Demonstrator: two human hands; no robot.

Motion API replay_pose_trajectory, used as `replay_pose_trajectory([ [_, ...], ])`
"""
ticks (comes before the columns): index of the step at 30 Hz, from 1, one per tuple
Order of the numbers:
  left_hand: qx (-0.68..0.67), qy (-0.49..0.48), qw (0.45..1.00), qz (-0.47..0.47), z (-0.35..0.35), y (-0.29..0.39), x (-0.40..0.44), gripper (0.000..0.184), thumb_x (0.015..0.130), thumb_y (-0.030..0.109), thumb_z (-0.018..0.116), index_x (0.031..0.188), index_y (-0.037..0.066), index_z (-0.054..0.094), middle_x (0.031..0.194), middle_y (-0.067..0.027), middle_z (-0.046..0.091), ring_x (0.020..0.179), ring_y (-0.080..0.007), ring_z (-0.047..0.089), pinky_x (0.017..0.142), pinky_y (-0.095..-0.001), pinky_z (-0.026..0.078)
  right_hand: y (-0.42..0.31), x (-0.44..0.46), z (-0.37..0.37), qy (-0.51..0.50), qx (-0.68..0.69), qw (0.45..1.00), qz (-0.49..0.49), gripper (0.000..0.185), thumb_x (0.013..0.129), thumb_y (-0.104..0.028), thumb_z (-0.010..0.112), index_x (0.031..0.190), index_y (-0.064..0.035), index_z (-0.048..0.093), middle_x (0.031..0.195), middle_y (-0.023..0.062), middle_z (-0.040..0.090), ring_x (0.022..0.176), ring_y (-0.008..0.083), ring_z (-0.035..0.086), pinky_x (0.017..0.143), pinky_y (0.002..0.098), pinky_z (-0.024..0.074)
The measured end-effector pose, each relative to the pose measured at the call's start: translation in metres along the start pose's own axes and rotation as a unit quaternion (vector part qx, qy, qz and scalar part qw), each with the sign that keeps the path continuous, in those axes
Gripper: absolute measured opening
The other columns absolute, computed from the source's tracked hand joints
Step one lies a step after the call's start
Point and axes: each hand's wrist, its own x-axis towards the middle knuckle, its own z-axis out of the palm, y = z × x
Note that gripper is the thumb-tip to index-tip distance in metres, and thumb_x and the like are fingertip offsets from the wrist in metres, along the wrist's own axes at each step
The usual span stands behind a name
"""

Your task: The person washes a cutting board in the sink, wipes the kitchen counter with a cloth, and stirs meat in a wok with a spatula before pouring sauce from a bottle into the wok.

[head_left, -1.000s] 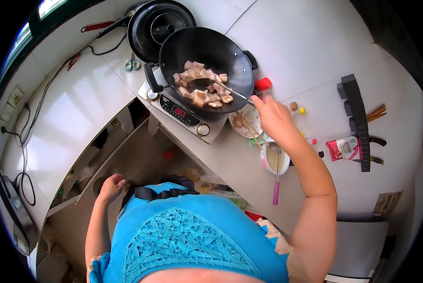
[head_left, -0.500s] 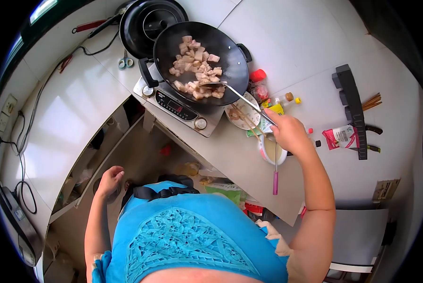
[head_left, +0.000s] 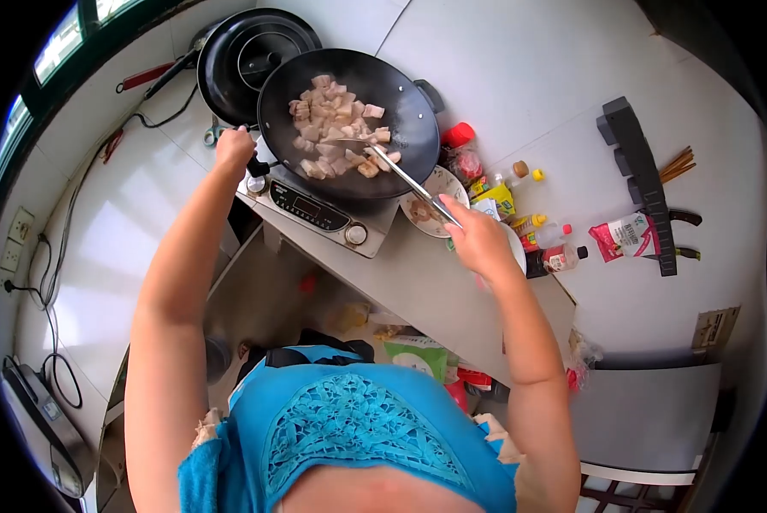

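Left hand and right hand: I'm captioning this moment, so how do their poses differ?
The left hand grips the side handle of the wok; the right hand holds the metal utensil. The left hand sits close to the rim, the right hand farther out. Both are bare.

The left arm [head_left: 171, 291] reached forward, slightly bent, its hand [head_left: 236, 151] curled closed. The right arm [head_left: 533, 350] angled forward and inward, its hand [head_left: 479, 241] closed, less far forward.
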Motion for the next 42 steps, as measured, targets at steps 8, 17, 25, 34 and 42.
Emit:
replay_pose_trajectory([
  [8, 0.007, -0.161, 0.987, -0.025, -0.032, 0.019, 0.027, 0.024, 0.093, 0.029, 0.046, 0.096, 0.006, 0.046, 0.074, -0.0048, 0.053, 0.062, -0.0157, 0.055, 0.053, -0.0307, 0.047, 0.015, -0.024, -0.057, 0.042, -0.127, 0.991, 0.005, 0.038, 0.083, -0.015, 0.057, 0.12, -0.0234, 0.055, 0.073, 0.0101, 0.054, 0.067, 0.0297, 0.057, 0.057, 0.0422, 0.0443],
  [17, -0.01, -0.192, 0.981, -0.027, -0.014, 0.034, 0.084, 0.02, 0.092, 0.026, 0.049, 0.087, 0.006, 0.047, 0.068, -0.0021, 0.048, 0.056, -0.0145, 0.048, 0.051, -0.0276, 0.045, 0.002, 0.03, 0.0, 0.018, -0.157, 0.987, -0.026, 0.038, 0.082, -0.014, 0.057, 0.119, -0.0244, 0.054, 0.075, 0.0087, 0.053, 0.066, 0.0291, 0.057, 0.057, 0.0409, 0.0447],
  [25, 0.061, -0.15, 0.987, -0.001, -0.027, 0.025, 0.067, 0.037, 0.09, 0.042, 0.048, 0.09, 0.006, 0.058, 0.071, -0.0032, 0.059, 0.054, -0.0119, 0.048, 0.045, -0.0272, 0.034, 0.003, 0.074, -0.001, 0.108, -0.068, 0.992, 0.002, 0.037, 0.083, -0.016, 0.055, 0.121, -0.0183, 0.054, 0.077, 0.0118, 0.057, 0.069, 0.0322, 0.058, 0.059, 0.0436, 0.046],
  [34, -0.086, -0.145, 0.985, -0.042, -0.017, 0.023, 0.066, 0.027, 0.093, 0.03, 0.049, 0.094, 0.004, 0.056, 0.079, -0.0034, 0.057, 0.067, -0.0131, 0.052, 0.06, -0.0271, 0.043, -0.017, 0.014, 0.014, -0.01, -0.097, 0.995, 0.021, 0.042, 0.084, -0.014, 0.054, 0.125, -0.0188, 0.05, 0.078, 0.013, 0.057, 0.066, 0.0319, 0.058, 0.059, 0.0428, 0.047],
  [42, -0.121, -0.162, 0.979, 0.028, 0.002, 0.01, 0.11, 0.031, 0.094, 0.029, 0.046, 0.085, 0.001, 0.056, 0.077, -0.005, 0.056, 0.064, -0.0147, 0.046, 0.064, -0.0286, 0.039, -0.034, -0.061, -0.082, -0.024, -0.142, 0.988, 0.047, 0.043, 0.081, -0.014, 0.058, 0.124, -0.0213, 0.052, 0.075, 0.0104, 0.057, 0.066, 0.0295, 0.058, 0.056, 0.0411, 0.0461],
])
